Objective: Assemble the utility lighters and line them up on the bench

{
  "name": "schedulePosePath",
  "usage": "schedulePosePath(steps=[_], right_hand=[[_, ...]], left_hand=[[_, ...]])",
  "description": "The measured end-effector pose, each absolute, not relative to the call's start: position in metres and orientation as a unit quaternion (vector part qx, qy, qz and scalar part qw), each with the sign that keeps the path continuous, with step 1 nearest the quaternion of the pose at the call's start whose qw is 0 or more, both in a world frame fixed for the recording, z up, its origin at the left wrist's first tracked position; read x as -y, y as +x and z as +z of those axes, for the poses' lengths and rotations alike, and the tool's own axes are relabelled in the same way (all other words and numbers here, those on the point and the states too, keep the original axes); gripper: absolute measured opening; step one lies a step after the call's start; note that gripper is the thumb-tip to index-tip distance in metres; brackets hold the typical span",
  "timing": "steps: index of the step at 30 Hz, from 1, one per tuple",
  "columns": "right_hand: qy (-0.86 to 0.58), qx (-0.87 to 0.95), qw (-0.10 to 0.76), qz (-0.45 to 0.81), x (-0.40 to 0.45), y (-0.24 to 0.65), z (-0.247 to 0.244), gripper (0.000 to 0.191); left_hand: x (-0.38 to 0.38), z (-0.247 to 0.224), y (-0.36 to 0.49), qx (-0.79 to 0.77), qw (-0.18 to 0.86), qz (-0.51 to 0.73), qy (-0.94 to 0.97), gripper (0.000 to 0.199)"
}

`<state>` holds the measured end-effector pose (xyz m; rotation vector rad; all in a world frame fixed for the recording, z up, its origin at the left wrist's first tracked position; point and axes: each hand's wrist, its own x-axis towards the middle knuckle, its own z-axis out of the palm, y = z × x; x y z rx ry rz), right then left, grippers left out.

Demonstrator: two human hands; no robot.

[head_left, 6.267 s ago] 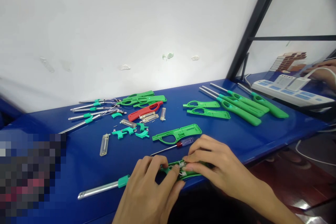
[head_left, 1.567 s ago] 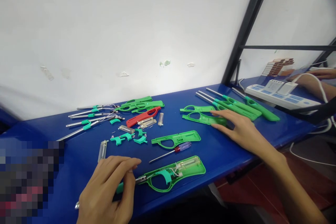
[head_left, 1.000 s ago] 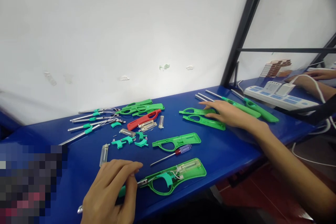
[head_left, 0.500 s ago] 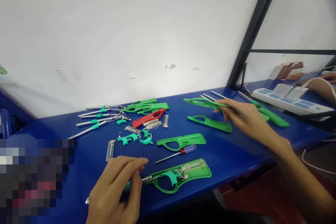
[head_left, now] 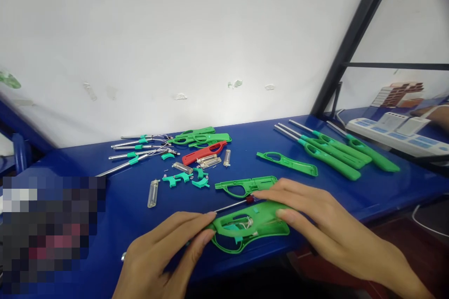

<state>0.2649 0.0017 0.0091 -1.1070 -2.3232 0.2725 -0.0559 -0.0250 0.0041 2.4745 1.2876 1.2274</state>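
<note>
Near the table's front edge lies the lower green lighter shell (head_left: 228, 248), with a teal trigger (head_left: 239, 239) and thin wires inside. A second green shell half (head_left: 268, 212) sits over it at a slant, offset so the lower one's edge still shows. My right hand (head_left: 315, 219) grips this upper half at its wide handle end. My left hand (head_left: 164, 247) pinches the narrow front end between thumb and fingers; the metal tube there is mostly hidden. Just behind lies a screwdriver (head_left: 231, 206), its handle covered by my right hand.
Another green half shell (head_left: 245, 187) and a further one (head_left: 287, 163) lie behind. Several whole green lighters (head_left: 333, 156) rest at the right. Teal triggers (head_left: 182, 177), clear fuel tanks (head_left: 153, 194), a red shell (head_left: 205, 153) and metal tubes (head_left: 122, 155) lie left. A power strip (head_left: 396, 133) stands far right.
My right hand has brought the green shell half from the back right down onto the lower shell. My left hand has shifted right to the shell's front end. The view has shifted slightly.
</note>
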Motion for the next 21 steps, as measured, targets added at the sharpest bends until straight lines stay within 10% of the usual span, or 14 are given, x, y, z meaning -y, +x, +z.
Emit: schedulePosePath(steps=[11,21], right_hand=[[-0.384,0.89,0.24,0.048,0.001,0.257,-0.012,0.045],[-0.38,0.9,0.205,0.059,0.001,0.251,-0.012,0.039]], left_hand=[[0.015,0.01,-0.067,-0.341,-0.13,0.307,0.879,0.032],[0.014,-0.008,-0.078,-0.371,-0.083,0.195,0.904,0.033]])
